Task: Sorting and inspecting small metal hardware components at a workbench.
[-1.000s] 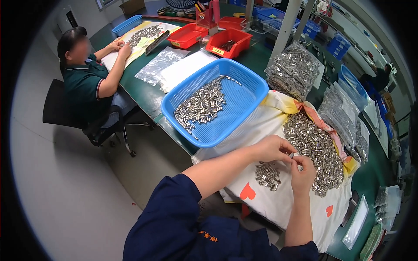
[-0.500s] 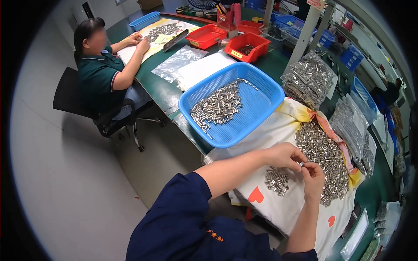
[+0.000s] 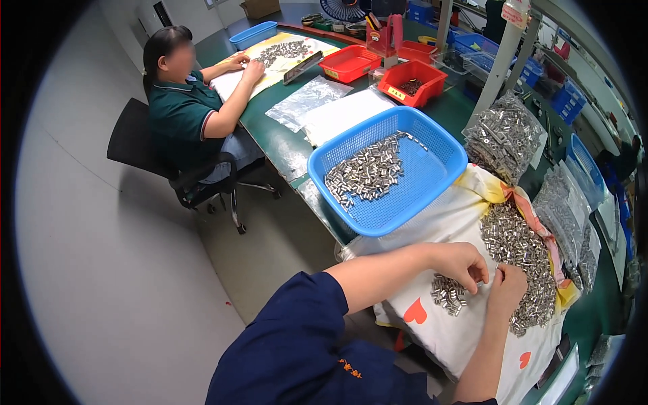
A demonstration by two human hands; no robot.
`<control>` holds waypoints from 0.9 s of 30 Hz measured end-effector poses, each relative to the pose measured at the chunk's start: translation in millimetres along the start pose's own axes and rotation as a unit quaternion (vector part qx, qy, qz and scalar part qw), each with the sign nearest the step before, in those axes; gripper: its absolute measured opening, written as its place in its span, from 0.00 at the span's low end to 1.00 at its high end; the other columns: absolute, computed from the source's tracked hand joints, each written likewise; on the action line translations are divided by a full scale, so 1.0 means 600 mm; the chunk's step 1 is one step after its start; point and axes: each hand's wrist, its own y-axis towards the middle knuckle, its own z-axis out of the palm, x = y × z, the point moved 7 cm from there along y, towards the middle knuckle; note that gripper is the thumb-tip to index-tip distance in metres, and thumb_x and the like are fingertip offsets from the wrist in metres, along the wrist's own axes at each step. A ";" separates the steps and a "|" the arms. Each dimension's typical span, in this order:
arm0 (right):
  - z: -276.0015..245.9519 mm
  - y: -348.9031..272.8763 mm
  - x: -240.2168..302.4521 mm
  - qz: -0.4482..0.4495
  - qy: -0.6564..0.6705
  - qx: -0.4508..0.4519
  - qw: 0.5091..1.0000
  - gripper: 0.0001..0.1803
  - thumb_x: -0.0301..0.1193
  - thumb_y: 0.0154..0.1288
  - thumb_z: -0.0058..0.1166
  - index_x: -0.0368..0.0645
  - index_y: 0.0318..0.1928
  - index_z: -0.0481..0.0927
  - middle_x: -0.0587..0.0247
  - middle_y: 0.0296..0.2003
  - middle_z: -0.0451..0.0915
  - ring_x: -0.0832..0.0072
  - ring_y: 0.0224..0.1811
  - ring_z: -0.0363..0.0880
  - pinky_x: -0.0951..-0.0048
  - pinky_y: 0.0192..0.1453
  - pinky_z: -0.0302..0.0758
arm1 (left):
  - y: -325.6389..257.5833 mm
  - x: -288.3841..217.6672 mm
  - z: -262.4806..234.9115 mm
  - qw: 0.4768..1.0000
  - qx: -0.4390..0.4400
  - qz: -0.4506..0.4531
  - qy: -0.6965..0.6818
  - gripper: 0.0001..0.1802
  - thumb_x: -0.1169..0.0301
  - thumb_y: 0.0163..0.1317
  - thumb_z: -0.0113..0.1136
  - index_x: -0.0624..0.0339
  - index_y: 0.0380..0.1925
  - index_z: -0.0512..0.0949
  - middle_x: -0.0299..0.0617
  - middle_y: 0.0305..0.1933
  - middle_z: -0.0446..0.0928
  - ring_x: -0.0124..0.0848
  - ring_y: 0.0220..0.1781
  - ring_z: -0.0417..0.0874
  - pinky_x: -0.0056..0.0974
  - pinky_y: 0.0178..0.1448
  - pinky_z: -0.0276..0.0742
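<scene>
My left hand point(image 3: 462, 263) and my right hand point(image 3: 507, 286) meet over a white cloth with red hearts point(image 3: 451, 331), fingertips pinched together on a small metal piece point(image 3: 495, 271). Just below my left hand lies a small cluster of metal pieces point(image 3: 447, 295). A big heap of the same silvery pieces point(image 3: 523, 253) spreads on the cloth to the right of my hands. Beyond my left hand stands a blue basket point(image 3: 432, 182) holding more metal pieces point(image 3: 368, 174).
A person in a dark green shirt point(image 3: 182, 115) sits on a black chair at the far left of the green table point(image 3: 277, 138), sorting pieces. Red bins point(image 3: 412, 81), clear bags of parts point(image 3: 506, 135) and blue bins point(image 3: 584, 162) crowd the back and right.
The view has shifted, so everything sits lower and further right in the picture. My hands stay together over the cloth, still pinching a piece.
</scene>
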 end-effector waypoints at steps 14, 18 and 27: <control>-0.001 -0.001 0.015 0.031 0.006 -0.006 0.999 0.05 0.26 0.47 0.55 0.46 0.28 0.79 0.66 0.30 0.74 0.67 0.38 0.70 0.64 0.43 0.63 | 0.005 0.004 -0.003 0.998 0.012 -0.032 0.051 0.19 0.70 0.46 0.66 0.58 0.41 0.78 0.35 0.31 0.78 0.22 0.33 0.77 0.28 0.42 0.73; -0.003 -0.002 0.016 0.005 -0.027 0.028 0.999 0.07 0.26 0.46 0.55 0.48 0.30 0.79 0.68 0.29 0.75 0.69 0.37 0.70 0.65 0.43 0.63 | 0.015 0.004 0.002 0.998 0.018 -0.054 0.021 0.19 0.70 0.47 0.66 0.59 0.42 0.77 0.33 0.32 0.77 0.19 0.35 0.75 0.26 0.43 0.72; -0.018 0.000 0.003 0.053 0.117 -0.031 0.991 0.06 0.24 0.46 0.53 0.45 0.29 0.78 0.68 0.30 0.77 0.70 0.36 0.71 0.68 0.43 0.65 | 0.016 0.033 -0.007 0.997 -0.027 -0.066 -0.022 0.18 0.76 0.49 0.63 0.61 0.43 0.76 0.33 0.36 0.76 0.19 0.36 0.75 0.25 0.42 0.72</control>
